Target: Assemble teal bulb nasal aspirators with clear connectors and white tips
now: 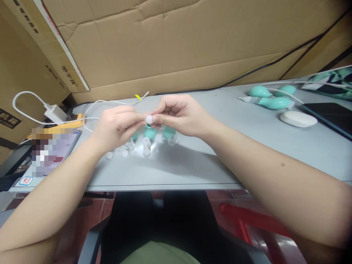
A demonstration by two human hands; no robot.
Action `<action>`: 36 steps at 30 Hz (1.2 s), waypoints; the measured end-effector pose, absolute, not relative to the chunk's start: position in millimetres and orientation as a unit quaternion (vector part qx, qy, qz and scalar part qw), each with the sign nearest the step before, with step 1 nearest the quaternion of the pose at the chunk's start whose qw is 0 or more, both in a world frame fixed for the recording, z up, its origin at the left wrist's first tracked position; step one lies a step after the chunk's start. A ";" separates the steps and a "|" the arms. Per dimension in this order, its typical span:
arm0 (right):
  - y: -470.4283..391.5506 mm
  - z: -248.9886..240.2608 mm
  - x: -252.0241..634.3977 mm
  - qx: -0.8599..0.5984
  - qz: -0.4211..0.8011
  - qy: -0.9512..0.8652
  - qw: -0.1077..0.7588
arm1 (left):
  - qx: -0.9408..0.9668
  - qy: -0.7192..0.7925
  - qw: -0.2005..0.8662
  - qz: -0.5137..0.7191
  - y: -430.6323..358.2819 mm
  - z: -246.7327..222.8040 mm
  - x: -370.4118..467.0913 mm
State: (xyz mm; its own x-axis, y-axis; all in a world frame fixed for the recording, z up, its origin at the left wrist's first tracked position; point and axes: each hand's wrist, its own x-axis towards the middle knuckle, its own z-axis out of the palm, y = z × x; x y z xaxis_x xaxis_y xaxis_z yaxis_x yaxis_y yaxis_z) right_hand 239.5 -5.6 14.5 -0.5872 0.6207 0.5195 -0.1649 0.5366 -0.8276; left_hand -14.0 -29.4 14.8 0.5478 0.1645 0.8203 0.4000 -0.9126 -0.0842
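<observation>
Above the table, my left hand (117, 126) and my right hand (178, 113) meet fingertip to fingertip. Between them they pinch a small white plastic cap (149, 119); its far side is hidden by the fingers. Just below stand teal rounded pieces, among them a middle one (150, 133) and a right one (169, 132), partly covered by my hands. Clear plastic fittings lie in front of these, such as one fitting (172, 139) by the right piece. Several small white caps lie nearer to me, including a cap (109, 156) at the left.
On the left are a phone (59, 152), a white charger (55, 113) and a yellow-orange bar (55, 130). To the right lie teal bulbs (258, 91), a white oval case (298, 119) and a dark tablet-like object (330, 117). Cardboard (165, 47) stands behind the table (220, 146).
</observation>
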 end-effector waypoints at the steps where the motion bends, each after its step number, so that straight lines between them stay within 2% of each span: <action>1: -4.7 13.9 238.8 -0.145 0.453 -0.765 0.435 | -0.869 -0.164 0.123 -0.450 -29.9 16.4 -13.6; 7: -8.2 21.4 245.2 -0.153 0.425 -0.775 0.441 | -0.858 -0.198 0.068 -0.470 -37.3 25.0 -8.3; 13: -14.6 26.8 245.2 -0.178 0.356 -0.810 0.431 | -0.861 -0.199 0.085 -0.460 -42.3 22.8 -3.0; 18: -0.1 37.6 267.3 -0.260 0.336 -0.776 0.466 | -0.857 -0.233 0.092 -0.451 -42.1 25.4 -8.4; 23: 26.4 37.2 293.0 -0.413 0.326 -0.799 0.290 | -0.844 -0.280 0.068 -0.452 -38.2 22.1 -13.0; 27: 34.9 30.0 292.7 -0.459 0.310 -0.817 0.159 | -0.852 -0.286 0.053 -0.436 -36.0 20.1 -13.9; 36: 42.4 30.7 303.2 -0.470 0.285 -0.831 0.088 | -0.860 -0.280 0.014 -0.425 -33.2 21.0 -18.8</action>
